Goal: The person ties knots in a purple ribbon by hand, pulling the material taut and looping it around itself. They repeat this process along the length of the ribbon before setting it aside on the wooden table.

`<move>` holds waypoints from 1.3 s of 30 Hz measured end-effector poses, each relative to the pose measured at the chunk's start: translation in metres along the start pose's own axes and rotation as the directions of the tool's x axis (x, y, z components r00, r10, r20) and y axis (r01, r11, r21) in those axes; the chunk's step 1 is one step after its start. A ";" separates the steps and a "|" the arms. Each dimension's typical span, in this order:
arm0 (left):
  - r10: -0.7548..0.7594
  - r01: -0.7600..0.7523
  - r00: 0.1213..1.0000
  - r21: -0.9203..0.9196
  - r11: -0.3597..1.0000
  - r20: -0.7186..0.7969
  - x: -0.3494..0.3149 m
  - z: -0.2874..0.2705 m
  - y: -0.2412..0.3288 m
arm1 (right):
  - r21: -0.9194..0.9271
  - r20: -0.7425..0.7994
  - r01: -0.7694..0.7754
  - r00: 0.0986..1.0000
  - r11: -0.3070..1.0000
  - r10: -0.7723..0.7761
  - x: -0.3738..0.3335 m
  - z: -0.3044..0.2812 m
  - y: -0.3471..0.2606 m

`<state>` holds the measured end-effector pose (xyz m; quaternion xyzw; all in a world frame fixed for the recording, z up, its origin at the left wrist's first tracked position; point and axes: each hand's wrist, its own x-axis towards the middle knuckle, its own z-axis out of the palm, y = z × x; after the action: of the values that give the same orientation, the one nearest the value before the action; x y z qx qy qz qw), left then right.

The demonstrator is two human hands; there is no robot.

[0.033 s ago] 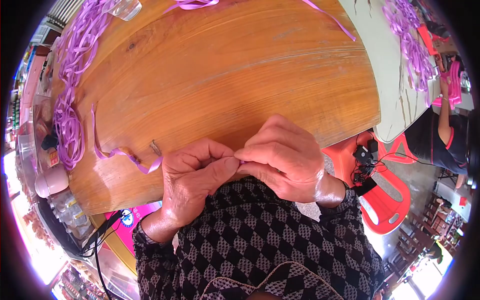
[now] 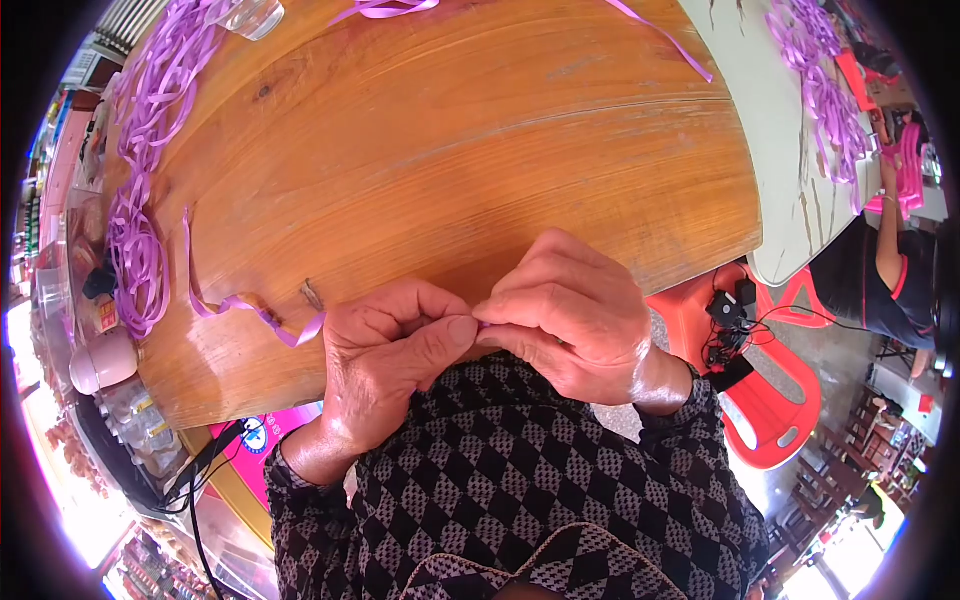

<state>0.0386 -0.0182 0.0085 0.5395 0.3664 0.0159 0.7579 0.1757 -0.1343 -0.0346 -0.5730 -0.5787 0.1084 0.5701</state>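
Note:
My left hand [image 2: 398, 352] and my right hand [image 2: 574, 322] meet fingertip to fingertip just over the near edge of the wooden table. Both are closed in a pinch. Between the fingertips shows a tiny bit of purple ribbon [image 2: 486, 324]; most of what they grip is hidden. A narrow purple ribbon strip [image 2: 304, 334] runs across the tabletop and passes under or behind my left hand. Whether it is the same piece as the pinched bit, I cannot tell.
Heaped purple ribbons [image 2: 138, 250] line the wooden table's [image 2: 450, 170] left side, beside a clear cup [image 2: 256, 18]. More ribbons [image 2: 815, 90] lie on a pale table [image 2: 730, 60] at right. A red stool [image 2: 780, 410] holds black cables. A person's arm [image 2: 888, 240] shows far right.

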 end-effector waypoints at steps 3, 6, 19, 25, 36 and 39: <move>0.012 -0.013 0.999 0.006 1.000 0.047 0.001 -0.004 -0.004 | 0.022 -0.006 -0.015 1.000 1.000 0.015 0.001 -0.001 -0.001; 0.008 -0.010 0.999 0.044 0.999 0.051 -0.002 -0.012 -0.003 | 0.033 0.022 -0.059 0.998 0.998 0.058 0.001 -0.006 -0.004; -0.009 0.016 0.994 -0.068 0.998 0.106 0.002 -0.005 0.002 | -0.010 0.027 -0.043 0.999 0.999 0.043 0.010 -0.012 -0.011; -0.087 0.087 0.995 0.013 0.996 0.040 0.004 0.001 0.004 | 0.006 0.049 -0.096 0.994 0.995 0.095 0.000 -0.019 -0.005; -0.059 0.055 0.997 0.067 0.996 0.059 0.003 0.003 0.002 | -0.106 0.019 0.066 0.998 0.992 -0.065 0.000 -0.006 -0.001; -0.061 0.055 0.995 0.083 0.995 0.075 0.004 0.003 0.001 | -0.190 0.042 0.146 0.989 0.971 -0.140 0.000 -0.005 0.000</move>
<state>0.0432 -0.0187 0.0078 0.5592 0.3527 -0.0418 0.7491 0.1800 -0.1374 -0.0333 -0.5807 -0.6341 0.0185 0.5102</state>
